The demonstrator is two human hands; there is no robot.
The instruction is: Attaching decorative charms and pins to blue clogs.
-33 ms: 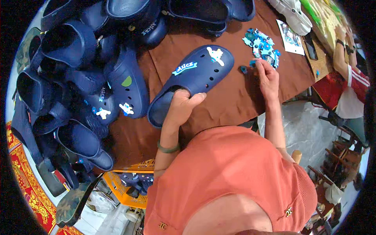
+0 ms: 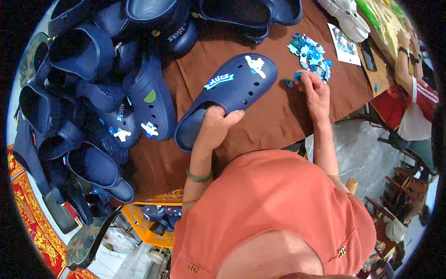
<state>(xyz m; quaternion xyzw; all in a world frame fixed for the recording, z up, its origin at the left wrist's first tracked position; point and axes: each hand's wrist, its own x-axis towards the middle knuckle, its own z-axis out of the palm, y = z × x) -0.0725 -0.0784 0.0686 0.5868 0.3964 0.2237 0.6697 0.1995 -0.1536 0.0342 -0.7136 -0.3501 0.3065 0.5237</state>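
Note:
A navy clog (image 2: 232, 86) lies at an angle on the brown cloth, toe to the upper right. A light-blue lettered charm (image 2: 219, 81) and a white figure charm (image 2: 255, 65) sit on its top, beside several bare holes. My left hand (image 2: 214, 123) grips the clog at its foot opening, thumb lying outside along the edge. To the right of the toe, my right hand (image 2: 317, 93) pinches a small blue charm (image 2: 298, 76) between thumb and fingertips. Just below that charm, another small dark-blue charm (image 2: 289, 83) rests on the cloth. A pile of blue charms (image 2: 309, 50) lies beyond my right hand.
Navy clogs (image 2: 81, 51) crowd the left and far side; one nearby clog (image 2: 155, 107) carries a green half-round charm. A printed picture card (image 2: 344, 44), a phone (image 2: 368, 56) and a white clog (image 2: 348, 18) lie far right. Another person's arm (image 2: 405, 69) is there. A yellow basket (image 2: 139, 228) stands below.
My right hand has shifted very slightly left with the small blue charm. My left hand and the clog look unmoved.

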